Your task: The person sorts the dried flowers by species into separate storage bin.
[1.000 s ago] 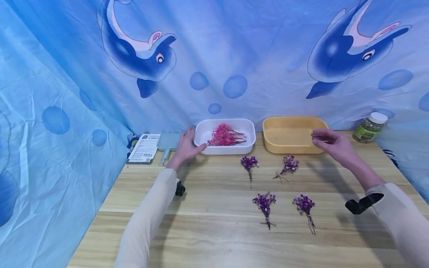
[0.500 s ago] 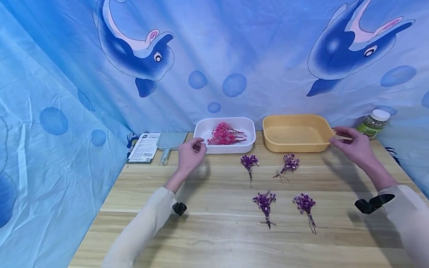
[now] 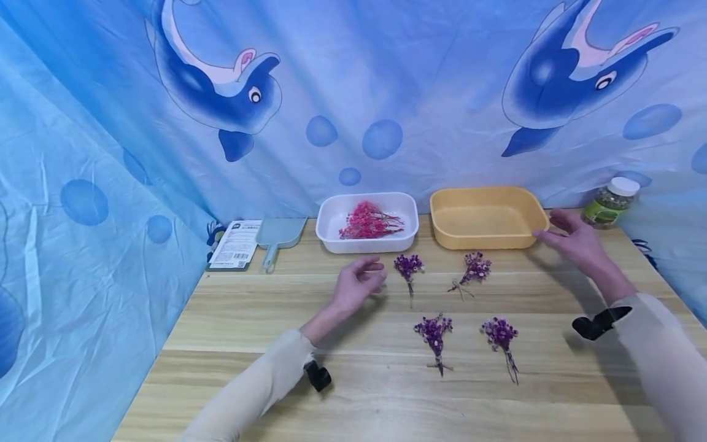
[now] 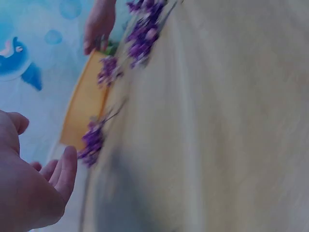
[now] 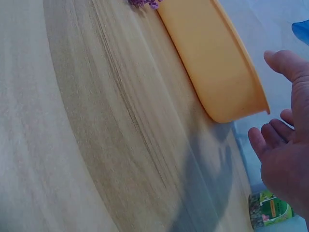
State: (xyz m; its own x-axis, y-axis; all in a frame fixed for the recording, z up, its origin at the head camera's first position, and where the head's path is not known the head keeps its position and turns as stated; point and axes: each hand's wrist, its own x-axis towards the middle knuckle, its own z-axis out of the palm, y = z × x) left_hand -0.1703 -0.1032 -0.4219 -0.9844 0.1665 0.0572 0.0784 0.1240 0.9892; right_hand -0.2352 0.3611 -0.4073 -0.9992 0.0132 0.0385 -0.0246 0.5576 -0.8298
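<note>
My left hand hangs over the table with fingers relaxed and nothing in them, just left of a small bunch of purple dried flowers. In the left wrist view its fingertips overlap that bunch's side. My right hand is at the right end of a yellow plastic tray; in the right wrist view its thumb and fingers are spread beside the rim, holding nothing. More purple bunches lie nearby: one before the yellow tray, two closer to me. A white tray holds pink dried flowers.
Behind the trays hangs a blue dolphin-print curtain. A jar with a white lid stands at the back right. At the back left lie a small light-blue dustpan and a printed packet. All rest on a wooden table.
My left hand has left the white tray's left end and come right and nearer, toward the purple flowers. My right hand has shifted from over the yellow tray to its right end.
</note>
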